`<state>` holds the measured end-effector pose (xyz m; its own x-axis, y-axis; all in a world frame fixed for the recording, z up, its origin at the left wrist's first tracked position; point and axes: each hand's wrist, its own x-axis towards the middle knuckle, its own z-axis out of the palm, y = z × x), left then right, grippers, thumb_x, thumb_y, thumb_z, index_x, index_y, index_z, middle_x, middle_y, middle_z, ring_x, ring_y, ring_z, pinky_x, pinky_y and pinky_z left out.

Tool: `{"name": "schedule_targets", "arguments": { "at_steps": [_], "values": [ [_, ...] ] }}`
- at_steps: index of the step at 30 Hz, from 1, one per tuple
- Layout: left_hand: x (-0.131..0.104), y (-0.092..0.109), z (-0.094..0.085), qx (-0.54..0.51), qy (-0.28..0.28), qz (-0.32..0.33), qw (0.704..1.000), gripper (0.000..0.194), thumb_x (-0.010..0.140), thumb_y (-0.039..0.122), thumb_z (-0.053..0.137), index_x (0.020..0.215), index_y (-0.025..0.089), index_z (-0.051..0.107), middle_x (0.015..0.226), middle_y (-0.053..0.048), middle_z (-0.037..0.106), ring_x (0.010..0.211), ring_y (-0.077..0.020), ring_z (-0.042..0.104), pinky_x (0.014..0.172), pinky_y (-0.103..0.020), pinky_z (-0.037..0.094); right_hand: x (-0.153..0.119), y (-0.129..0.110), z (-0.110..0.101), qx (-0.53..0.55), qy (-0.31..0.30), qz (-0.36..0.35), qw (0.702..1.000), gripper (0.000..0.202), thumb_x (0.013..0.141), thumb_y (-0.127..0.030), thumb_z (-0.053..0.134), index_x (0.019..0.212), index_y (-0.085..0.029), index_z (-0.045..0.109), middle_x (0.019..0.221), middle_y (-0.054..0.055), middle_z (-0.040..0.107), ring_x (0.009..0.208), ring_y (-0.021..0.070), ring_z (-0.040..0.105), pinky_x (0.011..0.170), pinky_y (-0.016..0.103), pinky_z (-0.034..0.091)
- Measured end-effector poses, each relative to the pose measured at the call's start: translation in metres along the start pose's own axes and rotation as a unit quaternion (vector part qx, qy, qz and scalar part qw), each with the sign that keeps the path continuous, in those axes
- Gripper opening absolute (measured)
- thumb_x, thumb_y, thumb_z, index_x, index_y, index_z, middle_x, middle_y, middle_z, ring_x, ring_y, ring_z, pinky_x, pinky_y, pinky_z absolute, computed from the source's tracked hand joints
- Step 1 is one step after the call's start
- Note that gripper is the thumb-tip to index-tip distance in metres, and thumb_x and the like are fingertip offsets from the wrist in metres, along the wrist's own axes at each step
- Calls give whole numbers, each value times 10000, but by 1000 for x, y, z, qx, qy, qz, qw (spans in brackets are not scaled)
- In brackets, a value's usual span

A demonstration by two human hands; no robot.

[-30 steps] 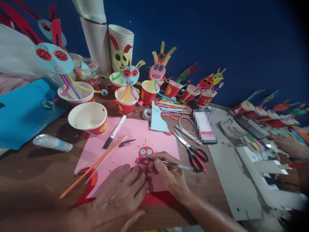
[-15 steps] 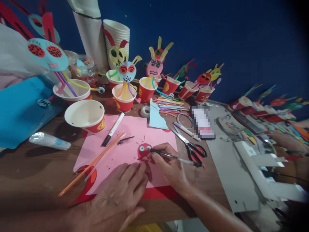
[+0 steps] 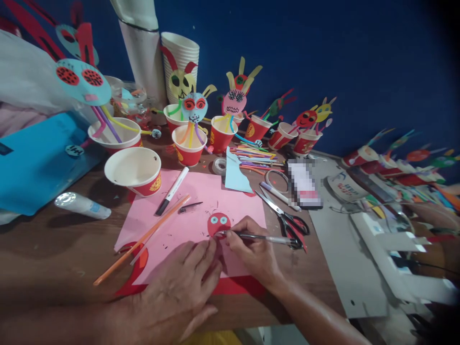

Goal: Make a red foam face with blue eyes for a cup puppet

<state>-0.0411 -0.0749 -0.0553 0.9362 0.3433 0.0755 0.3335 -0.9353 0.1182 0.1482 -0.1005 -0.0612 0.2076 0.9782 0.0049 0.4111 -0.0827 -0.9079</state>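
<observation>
A pen (image 3: pixel 268 237) is pinched in my right hand (image 3: pixel 253 249), its tip at the lower part of a small red paper circle (image 3: pixel 218 220). Two light blue eyes with dark centres show on the circle, and a small pale piece lies near its lower edge. My left hand (image 3: pixel 183 273) lies flat with fingers stretched out, the fingertips by the circle's lower left edge. Beneath both hands is a pink paper sheet (image 3: pixel 151 254), with red paper (image 3: pixel 237 286) sticking out below it. A pen cap (image 3: pixel 190 207) rests on the pink sheet.
Black-handled scissors (image 3: pixel 283 215) and a phone (image 3: pixel 305 184) lie to the right. A marker (image 3: pixel 172 190) and an orange straw (image 3: pixel 142 239) lie left of the circle. Behind stand an undecorated paper cup (image 3: pixel 132 167) and several cups with paper-faced straw figures (image 3: pixel 194 108).
The pen tip has moved down from the circle's left eye to its lower part, uncovering both eyes. My left hand has stayed almost still. The view has shifted slightly.
</observation>
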Motion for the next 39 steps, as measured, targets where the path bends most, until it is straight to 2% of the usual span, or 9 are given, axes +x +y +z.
{"name": "schedule_targets", "arguments": {
  "at_steps": [9, 13, 18, 22, 26, 29, 33, 36, 39],
  "values": [
    [0, -1, 1, 14, 27, 11, 999, 525, 889, 531, 342, 1176, 133, 529, 1234, -183, 525, 1128, -324, 441, 909, -466, 290, -1, 1, 1, -29, 5, -6, 1000, 98, 811, -246, 569, 744, -183, 535, 586, -33, 570, 506, 99, 525, 484, 193, 405],
    [1, -3, -5, 21, 4, 18, 1000, 519, 912, 507, 305, 1198, 130, 517, 1249, -182, 523, 1132, -321, 453, 906, -454, 293, -1, 2, 1, -37, 3, -18, 999, 98, 806, -241, 575, 742, -181, 532, 585, -35, 568, 511, 95, 523, 493, 191, 406],
    [3, -3, -13, 12, -33, 14, 999, 556, 911, 523, 288, 1230, 121, 502, 1271, -193, 514, 1113, -322, 480, 869, -441, 328, 1, 1, 1, -3, 17, -1, 1000, 88, 815, -251, 570, 768, -185, 538, 617, -23, 581, 553, 109, 553, 513, 201, 431],
    [3, -2, -8, 9, -23, 3, 1000, 602, 895, 548, 307, 1241, 93, 497, 1279, -201, 511, 1127, -320, 466, 885, -439, 317, 3, 2, -1, 46, 25, 18, 998, 86, 831, -267, 562, 874, -193, 552, 706, 0, 621, 631, 130, 599, 564, 223, 476],
    [3, -1, -3, 7, -14, 0, 1000, 606, 884, 559, 325, 1222, 95, 519, 1275, -196, 517, 1124, -320, 460, 905, -447, 297, 4, 2, -1, 47, 25, 19, 998, 121, 825, -260, 575, 927, -198, 557, 775, 17, 652, 680, 143, 630, 624, 249, 507],
    [3, -1, -4, 6, -20, 0, 1000, 607, 882, 561, 332, 1219, 94, 524, 1275, -197, 516, 1123, -322, 459, 906, -447, 298, 3, 1, -1, 31, 30, 31, 999, 126, 811, -275, 591, 899, -191, 559, 745, 18, 663, 657, 148, 641, 600, 247, 510],
    [3, -1, -6, -3, -31, -2, 1000, 588, 886, 559, 323, 1219, 123, 534, 1248, -174, 543, 1117, -310, 464, 907, -439, 297, 0, -1, -1, 3, 4, 25, 1000, 111, 809, -290, 590, 796, -185, 556, 654, 2, 648, 578, 133, 615, 538, 223, 479],
    [0, 0, 0, 3, -14, -16, 1000, 591, 890, 556, 319, 1235, 127, 532, 1261, -166, 539, 1143, -308, 448, 940, -442, 261, 0, -3, -2, -10, -5, 3, 1000, 108, 806, -267, 581, 752, -180, 545, 599, -19, 612, 513, 104, 564, 487, 195, 434],
    [-1, 1, 5, 9, 29, -29, 999, 584, 871, 575, 352, 1164, 135, 599, 1213, -150, 583, 1122, -302, 465, 950, -433, 237, 2, -3, -2, -5, -5, -4, 1000, 96, 793, -250, 578, 745, -174, 542, 590, -25, 591, 499, 92, 531, 470, 184, 408]
  ]
}}
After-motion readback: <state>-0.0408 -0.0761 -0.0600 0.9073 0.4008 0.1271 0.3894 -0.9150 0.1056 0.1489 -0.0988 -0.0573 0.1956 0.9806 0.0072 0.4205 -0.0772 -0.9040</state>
